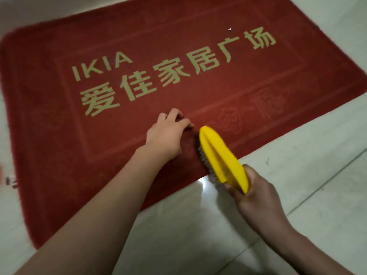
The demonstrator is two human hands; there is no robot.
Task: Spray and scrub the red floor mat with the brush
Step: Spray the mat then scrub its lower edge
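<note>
One mat (59, 100), one brush (220, 157); left hand (166, 135), right hand (256, 197).

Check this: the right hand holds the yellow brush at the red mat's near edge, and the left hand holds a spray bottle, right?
No: the head view shows the left hand holding nothing, resting on the red mat. The right hand does hold the yellow brush at its near edge.

Indoor entry-type spot, home or shop unclear. Glossy pale tiled floor (317, 155) with dark grout lines; red floor mat (49, 100) bearing printed IKIA store lettering (101, 66).
</note>
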